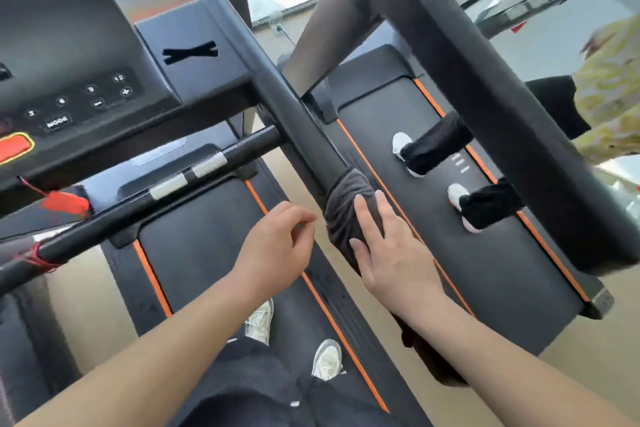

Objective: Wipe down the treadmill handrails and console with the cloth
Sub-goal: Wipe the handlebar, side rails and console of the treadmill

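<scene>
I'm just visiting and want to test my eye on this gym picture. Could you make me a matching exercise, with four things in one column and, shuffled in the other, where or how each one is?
Things:
1. cloth
2. left hand
3. large button
4. silver plates

Places and states:
A. on the crossbar below the console
B. wrapped round the handrail, under the right hand
C. loosely curled, holding nothing
D. orange-red, at the picture's left edge

Pairs: 1-B, 2-C, 3-D, 4-A
</scene>
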Demonstrator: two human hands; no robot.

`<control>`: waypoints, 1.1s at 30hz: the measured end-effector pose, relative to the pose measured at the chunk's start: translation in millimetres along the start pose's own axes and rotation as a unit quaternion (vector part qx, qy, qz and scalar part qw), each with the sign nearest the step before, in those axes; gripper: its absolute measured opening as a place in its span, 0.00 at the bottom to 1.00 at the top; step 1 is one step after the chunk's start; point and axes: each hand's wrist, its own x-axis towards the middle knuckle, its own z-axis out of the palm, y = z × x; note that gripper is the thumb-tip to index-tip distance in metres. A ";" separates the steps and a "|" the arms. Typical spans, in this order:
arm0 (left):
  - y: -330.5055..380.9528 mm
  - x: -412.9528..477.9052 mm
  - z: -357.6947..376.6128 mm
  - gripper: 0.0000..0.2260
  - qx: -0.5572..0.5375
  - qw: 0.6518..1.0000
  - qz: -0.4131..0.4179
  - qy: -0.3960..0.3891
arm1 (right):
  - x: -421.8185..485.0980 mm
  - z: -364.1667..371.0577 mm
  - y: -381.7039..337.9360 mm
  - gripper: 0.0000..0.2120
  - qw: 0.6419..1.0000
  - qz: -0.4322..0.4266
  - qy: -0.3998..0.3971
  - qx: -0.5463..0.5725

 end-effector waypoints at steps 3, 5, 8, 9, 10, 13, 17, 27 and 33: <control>-5.9 -16.2 -10.0 0.07 0.003 0.998 -0.047 0.038 | 45.3 4.6 -17.1 0.31 1.000 0.005 -0.001 -0.001; -6.8 -26.4 -17.3 0.07 0.002 0.996 -0.073 0.060 | 73.6 4.4 -29.8 0.32 1.000 0.006 -0.011 0.014; -1.2 -42.0 -21.1 0.07 -0.003 0.994 -0.080 0.080 | 91.6 2.3 -36.3 0.32 0.998 0.007 -0.046 0.039; 2.9 -46.4 -19.2 0.07 -0.006 0.993 -0.083 0.082 | 88.5 1.3 -33.6 0.32 0.997 -0.001 -0.052 0.051; 7.7 -49.9 -14.7 0.08 -0.010 0.993 -0.090 0.081 | 81.7 -0.4 -29.1 0.32 0.996 -0.012 -0.054 0.067; 27.1 -56.9 11.8 0.11 -0.034 0.994 -0.080 0.073 | 45.1 -5.2 -10.3 0.29 0.990 -0.043 -0.054 0.125; 71.1 -57.0 58.4 0.22 -0.078 0.994 -0.068 0.025 | -14.7 -15.4 17.7 0.25 0.955 -0.012 -0.073 0.287; 137.7 -18.3 112.6 0.40 -0.170 0.951 -0.259 -0.023 | -31.4 -50.3 65.2 0.12 0.808 0.216 0.004 0.548; 90.0 60.0 86.7 0.40 -0.111 0.949 -0.292 0.030 | 0.8 -34.0 68.9 0.10 0.856 0.242 -0.051 0.454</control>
